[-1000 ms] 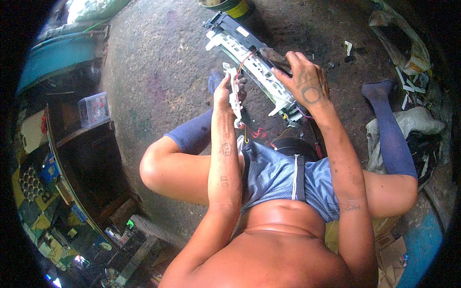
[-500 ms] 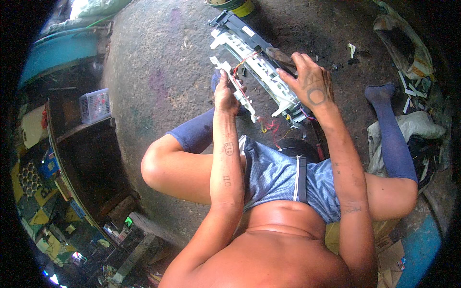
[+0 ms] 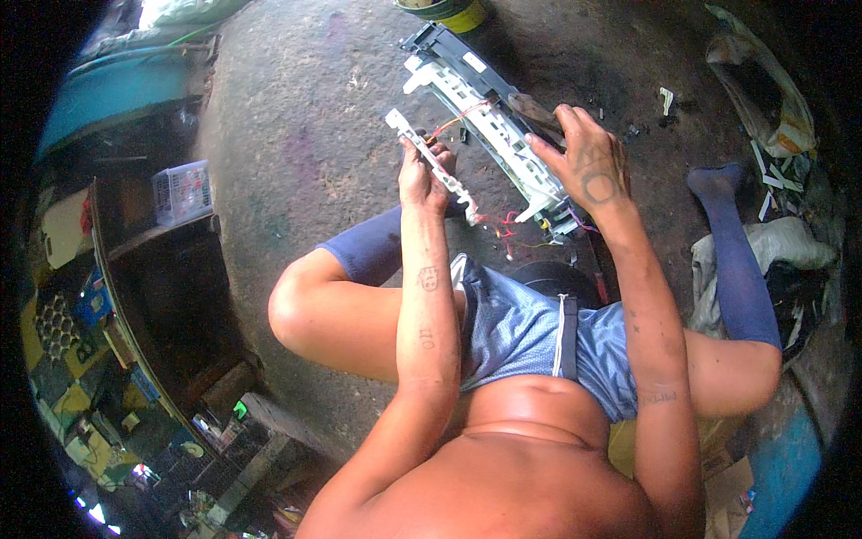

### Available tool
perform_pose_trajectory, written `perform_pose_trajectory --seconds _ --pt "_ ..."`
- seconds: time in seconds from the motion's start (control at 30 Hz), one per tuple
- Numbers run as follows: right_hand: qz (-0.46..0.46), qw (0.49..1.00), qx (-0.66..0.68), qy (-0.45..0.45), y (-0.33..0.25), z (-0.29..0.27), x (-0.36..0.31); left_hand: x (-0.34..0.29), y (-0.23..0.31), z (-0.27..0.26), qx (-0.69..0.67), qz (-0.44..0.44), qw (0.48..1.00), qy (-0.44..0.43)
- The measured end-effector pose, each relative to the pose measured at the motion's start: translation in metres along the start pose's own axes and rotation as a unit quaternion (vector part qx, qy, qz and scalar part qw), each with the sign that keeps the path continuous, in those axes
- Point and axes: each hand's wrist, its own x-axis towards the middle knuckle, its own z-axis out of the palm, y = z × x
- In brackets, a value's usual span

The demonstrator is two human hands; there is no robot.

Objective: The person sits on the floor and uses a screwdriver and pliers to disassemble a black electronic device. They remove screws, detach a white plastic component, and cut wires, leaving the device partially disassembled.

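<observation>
White plastic strip (image 3: 436,164), upper centre of frame, held in left grip (image 3: 424,184), beside black-and-white slotted assembly (image 3: 494,133) touched by right grip (image 3: 588,166), closure not discernible; red wires (image 3: 465,113) apparently bridging both parts could be torn if strip is tugged.

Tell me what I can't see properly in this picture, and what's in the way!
All in the head view:
Part of the left hand: hidden behind the white strip it holds.
One end of the dark thing: covered by the right hand, so I can't say what it is.
The yellow bucket: cut off by the top edge.
The things inside the basket: too small and blurry.
</observation>
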Motion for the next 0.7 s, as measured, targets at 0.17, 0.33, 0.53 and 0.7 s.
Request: perform_pose_trajectory --seconds 0.17,0.33,0.53,0.7 --pt "-0.019 0.999 -0.002 0.027 0.007 0.002 0.0 -0.022 0.005 0.012 0.147 0.0 0.989 -0.032" --pt "-0.033 0.998 -0.006 0.047 0.011 0.004 0.001 -0.032 0.003 0.019 0.157 -0.023 0.985 -0.073" --pt "0.0 1.0 0.004 -0.001 -0.002 0.0 -0.001 -0.007 -0.004 0.006 0.072 0.075 0.994 0.032" --pt "-0.004 1.0 -0.002 -0.003 -0.009 0.007 -0.006 -0.001 0.003 0.029 -0.163 0.019 0.986 -0.036"
